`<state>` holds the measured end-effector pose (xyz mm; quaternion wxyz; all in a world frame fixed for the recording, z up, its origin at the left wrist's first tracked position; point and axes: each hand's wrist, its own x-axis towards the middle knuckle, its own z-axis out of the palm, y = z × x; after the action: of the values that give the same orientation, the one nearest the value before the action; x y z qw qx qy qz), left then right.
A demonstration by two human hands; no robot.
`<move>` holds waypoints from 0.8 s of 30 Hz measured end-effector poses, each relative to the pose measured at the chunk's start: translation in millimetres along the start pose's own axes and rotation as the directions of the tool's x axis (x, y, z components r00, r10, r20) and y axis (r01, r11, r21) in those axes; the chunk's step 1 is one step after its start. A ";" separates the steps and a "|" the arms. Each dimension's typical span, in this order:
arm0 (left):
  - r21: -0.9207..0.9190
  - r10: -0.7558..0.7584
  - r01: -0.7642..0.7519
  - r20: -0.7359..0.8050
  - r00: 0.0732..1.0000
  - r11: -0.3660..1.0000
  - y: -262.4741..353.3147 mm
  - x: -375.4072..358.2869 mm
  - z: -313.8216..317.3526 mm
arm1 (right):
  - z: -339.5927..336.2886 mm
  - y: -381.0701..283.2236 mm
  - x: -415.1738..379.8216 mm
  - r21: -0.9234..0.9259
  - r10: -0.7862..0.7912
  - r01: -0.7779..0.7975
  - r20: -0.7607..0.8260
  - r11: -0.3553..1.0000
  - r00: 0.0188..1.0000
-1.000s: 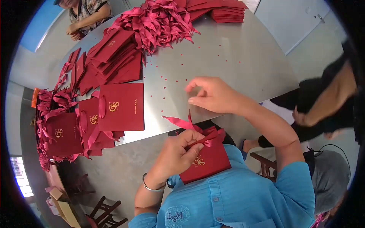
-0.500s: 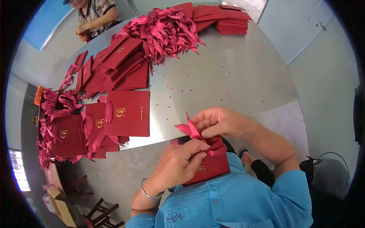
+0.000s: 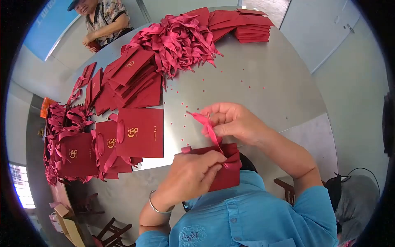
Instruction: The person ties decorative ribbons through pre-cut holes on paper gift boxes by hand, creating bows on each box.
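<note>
A small dark red paper gift bag (image 3: 227, 181) is held against the blue shirt front, at the near table edge. My left hand (image 3: 196, 173), with a bracelet at its wrist, is closed on the bag's upper edge and covers much of its front. From the bag's mouth a pink-red ribbon (image 3: 210, 131) runs up to my right hand (image 3: 230, 121). That hand pinches the ribbon between thumb and fingers, with the pointed free end sticking out to the left. Inside the bag, the ribbon's path is hidden.
Finished-looking bags with ribbon handles (image 3: 142, 133) lie at the table's left. Behind them are stacked flat bags (image 3: 131, 70), a heap of loose ribbons (image 3: 181, 41) and another stack (image 3: 253, 33). Small red dots (image 3: 203, 91) are scattered over the metal table (image 3: 263, 61). Another person (image 3: 109, 20) sits across.
My right hand has moved up and away from the bag, drawing the ribbon out straighter. My left hand stays on the bag, which has shifted slightly left and up.
</note>
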<state>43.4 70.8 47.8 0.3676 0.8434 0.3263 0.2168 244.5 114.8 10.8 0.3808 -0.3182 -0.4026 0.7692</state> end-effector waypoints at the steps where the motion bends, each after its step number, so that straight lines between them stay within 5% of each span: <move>1: -0.025 -0.007 0.007 -0.020 1.000 1.000 -6.6 4.3 -1.9 | -4.1 -1.5 6.4 -0.002 -0.001 0.001 0.000 1.000 1.000; 5: -0.102 -0.146 0.142 -0.027 0.989 0.985 -58.6 37.9 1.5 | -30.3 -4.4 39.1 -0.331 -0.180 0.139 -0.099 0.933 0.979; 7: -0.264 -0.209 0.214 0.047 0.977 0.941 -83.2 44.2 12.7 | -49.8 11.3 55.4 -0.686 -0.401 0.144 -0.231 0.713 0.887; 8: -0.411 -0.260 0.290 0.128 0.957 0.864 -91.2 45.9 15.5 | -56.0 14.9 56.2 -0.690 -0.402 0.143 -0.231 0.710 0.886; 17: -0.461 -0.284 0.325 0.159 0.946 0.826 -87.7 45.9 11.0 | -53.4 11.9 49.9 -0.666 -0.320 0.036 -0.310 0.745 0.895; 19: -0.479 -0.273 0.312 0.151 0.950 0.820 -90.5 45.7 12.2 | -51.0 12.4 58.2 -0.871 -0.403 -0.011 -0.238 0.491 0.884; 20: -0.496 -0.265 0.304 0.148 0.953 0.814 -91.4 45.4 13.0 | -48.9 11.3 61.5 -0.872 -0.402 -0.011 -0.237 0.489 0.884; 22: -0.467 -0.274 0.310 0.146 0.951 0.828 -89.3 46.1 11.7 | -34.4 0.3 66.9 -0.939 -0.337 -0.242 -0.316 0.243 0.887; 24: -0.437 -0.284 0.318 0.142 0.948 0.841 -89.8 46.0 12.0 | -35.1 3.2 75.4 -0.951 -0.345 -0.240 -0.296 0.195 0.891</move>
<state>47.5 144.1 -22.4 0.5956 0.6792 0.3813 0.1962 233.1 190.3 -22.4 0.1999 -0.6393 -0.7075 0.2254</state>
